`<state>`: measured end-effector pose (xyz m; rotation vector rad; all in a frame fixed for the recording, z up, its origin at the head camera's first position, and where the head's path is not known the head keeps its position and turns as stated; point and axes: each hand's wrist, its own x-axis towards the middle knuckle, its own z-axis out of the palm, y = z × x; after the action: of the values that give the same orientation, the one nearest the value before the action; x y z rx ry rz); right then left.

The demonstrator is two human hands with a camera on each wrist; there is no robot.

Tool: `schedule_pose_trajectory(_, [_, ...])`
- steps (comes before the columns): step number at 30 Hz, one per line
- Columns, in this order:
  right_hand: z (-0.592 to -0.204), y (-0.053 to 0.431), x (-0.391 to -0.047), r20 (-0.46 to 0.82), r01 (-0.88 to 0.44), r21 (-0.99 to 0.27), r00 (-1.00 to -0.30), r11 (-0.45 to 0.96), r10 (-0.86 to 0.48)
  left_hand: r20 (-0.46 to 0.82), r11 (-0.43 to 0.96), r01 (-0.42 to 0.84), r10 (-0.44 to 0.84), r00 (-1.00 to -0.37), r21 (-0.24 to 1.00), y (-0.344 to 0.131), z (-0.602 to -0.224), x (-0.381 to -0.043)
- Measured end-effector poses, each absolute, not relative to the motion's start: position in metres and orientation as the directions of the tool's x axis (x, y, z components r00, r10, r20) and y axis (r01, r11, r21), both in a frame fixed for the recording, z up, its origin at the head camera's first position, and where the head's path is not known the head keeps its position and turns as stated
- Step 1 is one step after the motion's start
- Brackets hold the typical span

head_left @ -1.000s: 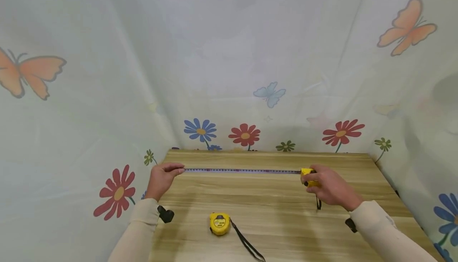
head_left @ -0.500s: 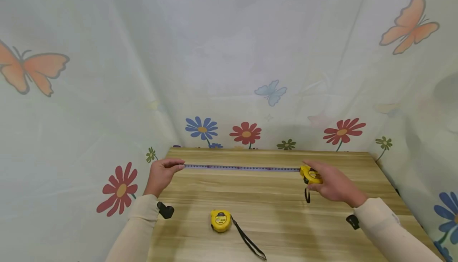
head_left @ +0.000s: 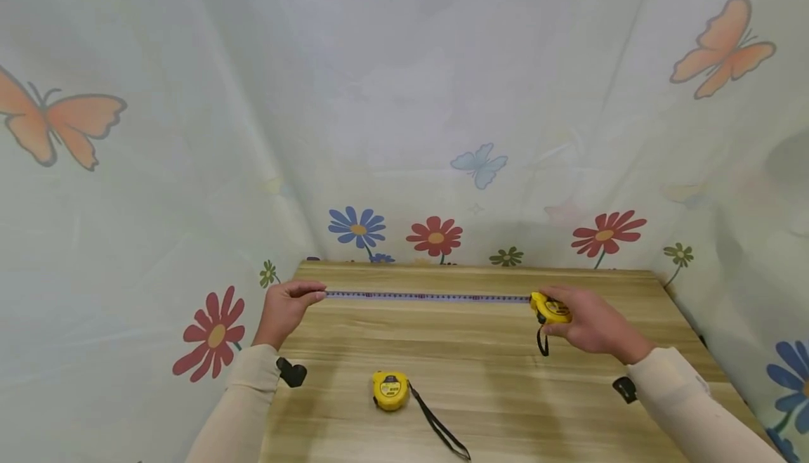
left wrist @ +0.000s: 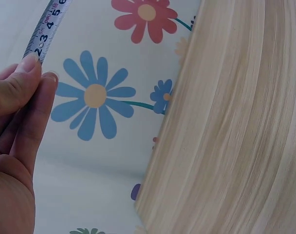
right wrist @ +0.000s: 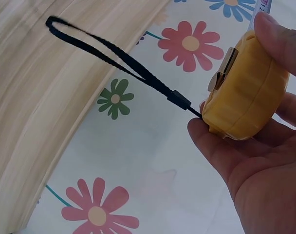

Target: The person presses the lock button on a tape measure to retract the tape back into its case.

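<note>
A yellow tape measure (head_left: 551, 308) sits in my right hand (head_left: 593, 321), gripped between thumb and fingers, its black wrist strap (right wrist: 114, 58) dangling. From the case a blade (head_left: 430, 297) with printed numbers stretches straight leftward above the table. My left hand (head_left: 286, 310) pinches the free end of that blade between thumb and fingers; in the left wrist view the low numbers show just past the thumb, and the very tip is covered. A second yellow tape measure (head_left: 390, 390) lies on the table nearer to me, with its black strap (head_left: 439, 426) trailing right.
The wood-grain table (head_left: 430, 350) meets a white sheet (head_left: 404, 98) printed with flowers and butterflies at its back. More of this sheet hangs on the left and right sides. Black mounts (head_left: 291, 372) are on both wrists.
The case in my right hand has tilted, and its strap has swung left. The blade stays stretched at about the same length. The other tape measure has stayed put.
</note>
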<state>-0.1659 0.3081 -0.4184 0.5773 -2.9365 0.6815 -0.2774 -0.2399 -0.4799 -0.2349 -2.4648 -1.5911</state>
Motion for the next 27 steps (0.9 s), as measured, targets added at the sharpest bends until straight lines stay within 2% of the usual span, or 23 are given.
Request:
schedule_pose_trajectory(20, [-0.427, 0.311, -0.172, 0.155, -0.384, -0.413, -0.923, 0.826, -0.352, 0.270, 0.424, 0.255, 0.024, -0.963, 0.869, -0.237, -0.491, -0.281])
schedule_pose_trajectory(27, [-0.429, 0.312, -0.171, 0.158, -0.384, -0.418, -0.923, 0.824, -0.350, 0.263, 0.428, 0.253, 0.036, -0.964, 0.867, -0.227, -0.482, -0.273])
